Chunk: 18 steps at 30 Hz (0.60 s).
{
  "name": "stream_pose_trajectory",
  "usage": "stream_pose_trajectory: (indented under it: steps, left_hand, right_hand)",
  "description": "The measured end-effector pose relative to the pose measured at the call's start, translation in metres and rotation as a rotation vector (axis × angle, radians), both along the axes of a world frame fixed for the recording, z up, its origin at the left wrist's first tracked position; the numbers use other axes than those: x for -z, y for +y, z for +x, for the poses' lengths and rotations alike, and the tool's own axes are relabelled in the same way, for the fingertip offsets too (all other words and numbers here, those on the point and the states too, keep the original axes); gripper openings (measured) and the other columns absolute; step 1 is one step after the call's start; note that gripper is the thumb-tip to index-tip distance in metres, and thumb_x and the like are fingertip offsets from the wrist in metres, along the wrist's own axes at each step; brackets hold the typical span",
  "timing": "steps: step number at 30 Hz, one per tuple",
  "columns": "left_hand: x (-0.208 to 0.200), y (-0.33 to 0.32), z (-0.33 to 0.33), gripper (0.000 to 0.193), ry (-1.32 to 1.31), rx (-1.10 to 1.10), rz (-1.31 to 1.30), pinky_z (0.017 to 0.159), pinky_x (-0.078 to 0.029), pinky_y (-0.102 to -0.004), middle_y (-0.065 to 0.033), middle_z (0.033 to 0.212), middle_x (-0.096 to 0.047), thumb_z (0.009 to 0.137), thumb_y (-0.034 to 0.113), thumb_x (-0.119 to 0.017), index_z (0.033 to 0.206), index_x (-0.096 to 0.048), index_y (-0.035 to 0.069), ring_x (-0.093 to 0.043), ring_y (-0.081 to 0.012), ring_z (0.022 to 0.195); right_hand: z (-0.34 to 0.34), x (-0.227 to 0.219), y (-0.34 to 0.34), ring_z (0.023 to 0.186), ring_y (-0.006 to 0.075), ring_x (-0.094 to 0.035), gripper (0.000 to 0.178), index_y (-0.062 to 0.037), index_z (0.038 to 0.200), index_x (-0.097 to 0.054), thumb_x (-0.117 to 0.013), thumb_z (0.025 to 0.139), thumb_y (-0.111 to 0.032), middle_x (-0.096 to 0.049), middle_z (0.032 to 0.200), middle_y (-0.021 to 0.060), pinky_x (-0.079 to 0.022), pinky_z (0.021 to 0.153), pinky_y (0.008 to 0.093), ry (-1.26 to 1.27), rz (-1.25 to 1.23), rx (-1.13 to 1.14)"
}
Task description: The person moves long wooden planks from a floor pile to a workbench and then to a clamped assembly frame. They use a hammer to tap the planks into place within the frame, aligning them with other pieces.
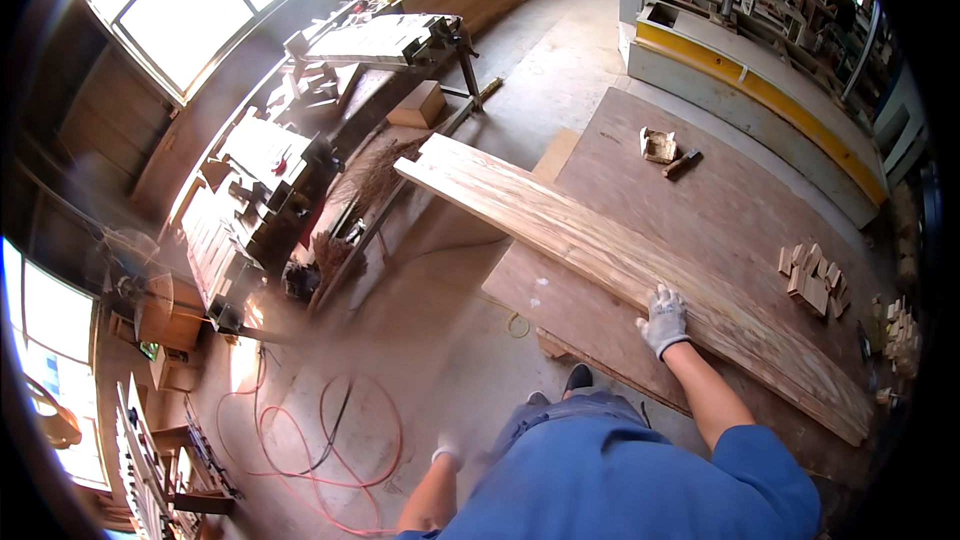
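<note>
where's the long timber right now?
Head view, centre to right: the long timber slants across the brown panel, its left end overhanging, with the gloved right hand on its near edge.

Looped red hose [401, 435] on floor [430, 365]

The lumber [560, 225], reaching past the panel's left edge, is bare wood, matt, streaked with grain and smooth-looking on top. The panel [600, 175] itself is brown sheet wood, flat and dull. Near its right edge, the blocks [812, 280] are raw, matt wood. The right glove [667, 322] is matt cloth; the left glove's [448, 452] texture is blurred. The shirt [640, 480] is soft, matt cloth.
</note>
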<state>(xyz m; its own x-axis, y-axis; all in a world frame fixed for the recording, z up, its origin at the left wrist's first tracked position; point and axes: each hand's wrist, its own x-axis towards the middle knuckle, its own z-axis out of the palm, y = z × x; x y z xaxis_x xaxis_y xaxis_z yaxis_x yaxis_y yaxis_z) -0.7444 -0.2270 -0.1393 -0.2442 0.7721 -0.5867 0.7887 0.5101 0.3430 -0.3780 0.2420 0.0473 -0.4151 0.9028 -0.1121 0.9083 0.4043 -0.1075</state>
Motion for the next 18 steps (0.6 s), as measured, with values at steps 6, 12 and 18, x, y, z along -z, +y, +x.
stream_pose_trajectory:
  steps: [6, 12, 18]
  left_hand:
    - [-0.071, 0.070, 0.012, 0.045, 0.291, 0.330, -0.075, 0.072, -0.055, -0.0372, -0.0035, 0.100, -0.072, 0.085, 0.034, -0.078, 0.124, -0.068, 0.016, -0.070, -0.0206, 0.087]
    - [-0.009, 0.130, -0.073, 0.020, -0.541, -0.885, 0.171, 0.057, -0.048, -0.0285, 0.0005, 0.072, -0.060, 0.096, 0.028, -0.070, 0.088, -0.069, 0.010, -0.059, -0.0132, 0.064]
    - [-0.058, 0.308, -0.187, 0.024, -0.589, -0.940, 0.138, 0.054, -0.046, -0.0305, 0.0004, 0.069, -0.059, 0.097, 0.031, -0.068, 0.080, -0.068, 0.013, -0.054, -0.0125, 0.060]
  right_hand:
    - [-0.049, 0.011, 0.024, 0.140, 0.0368, -0.040, 0.079, -0.0055, 0.142, -0.054, -0.080, 0.078, -0.043, -0.045, 0.151, 0.0205, -0.029, 0.120, 0.0510, 0.012, 0.011, -0.025]
    - [-0.068, 0.000, 0.020, 0.142, 0.0382, -0.037, 0.082, -0.0038, 0.143, -0.054, -0.083, 0.075, -0.038, -0.044, 0.151, 0.0224, -0.027, 0.121, 0.0534, 0.049, 0.010, -0.018]
    - [-0.082, 0.000, 0.022, 0.144, 0.0394, -0.036, 0.081, -0.0022, 0.143, -0.051, -0.082, 0.076, -0.034, -0.043, 0.152, 0.0223, -0.029, 0.121, 0.0525, 0.005, -0.039, 0.102]
